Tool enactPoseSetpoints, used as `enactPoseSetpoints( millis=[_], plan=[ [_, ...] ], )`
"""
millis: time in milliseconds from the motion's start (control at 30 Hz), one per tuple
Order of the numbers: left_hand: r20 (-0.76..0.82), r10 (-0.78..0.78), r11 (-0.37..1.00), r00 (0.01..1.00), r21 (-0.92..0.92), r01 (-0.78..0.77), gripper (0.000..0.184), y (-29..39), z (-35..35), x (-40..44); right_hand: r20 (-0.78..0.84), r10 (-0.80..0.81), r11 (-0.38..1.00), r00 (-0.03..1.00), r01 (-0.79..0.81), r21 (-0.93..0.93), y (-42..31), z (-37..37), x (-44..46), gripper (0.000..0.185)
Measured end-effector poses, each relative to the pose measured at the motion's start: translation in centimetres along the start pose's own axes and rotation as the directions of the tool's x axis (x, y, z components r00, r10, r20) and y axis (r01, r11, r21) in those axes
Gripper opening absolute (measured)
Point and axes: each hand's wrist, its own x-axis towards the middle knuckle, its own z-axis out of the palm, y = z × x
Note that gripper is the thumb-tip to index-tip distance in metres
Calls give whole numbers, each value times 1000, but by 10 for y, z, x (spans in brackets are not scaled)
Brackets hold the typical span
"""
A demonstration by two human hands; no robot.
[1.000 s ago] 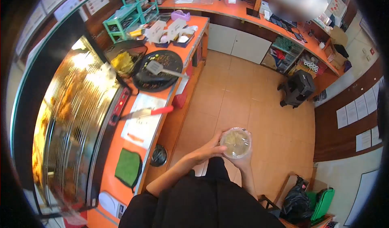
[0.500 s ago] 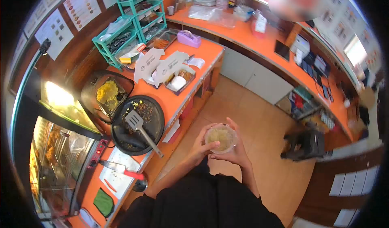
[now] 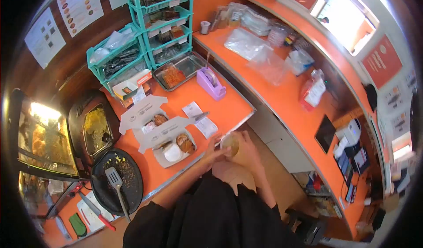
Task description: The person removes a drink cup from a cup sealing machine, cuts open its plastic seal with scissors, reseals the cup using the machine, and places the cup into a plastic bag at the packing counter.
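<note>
Round clear plastic tub (image 3: 230, 145) is held between left hand (image 3: 214, 153) and right hand (image 3: 247, 152), right of the nearer white cardboard box (image 3: 165, 131) on the orange bench (image 3: 235, 115).

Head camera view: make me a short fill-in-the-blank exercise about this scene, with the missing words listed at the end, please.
Of the left hand and right hand, ____ touch the cup.
The knife's handle is ____ in colour.
The spatula lies across the ____-coloured pan.
The tape dispenser is ____ in colour.

Missing words: both; red; black; purple.
</note>
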Motion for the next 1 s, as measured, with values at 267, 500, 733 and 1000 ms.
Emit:
enactPoseSetpoints(
  millis=[267, 500, 733, 1000],
  plan=[
    [-340, 201, 978, 919, 122, -169, 55, 34, -25, 112, 62, -233, 972, 970, 235, -20, 97, 40, 185, 80],
    [-344, -145, 897, 928, -441, -24, 55, 16, -15, 173, 244, -362, 925, 900, 314, 213, 93, -23, 239, 76],
    [-152, 77, 648, 985, -744, -166, 42, 7, 21, 210, 412, -473, 879, 779, 380, 289, 92, -67, 277, 75],
    [-278, 87, 526, 957, -803, -281, 38, 17, 44, 224, 439, -579, 816, 687, 478, 326, 80, -86, 299, 73]
  ],
)
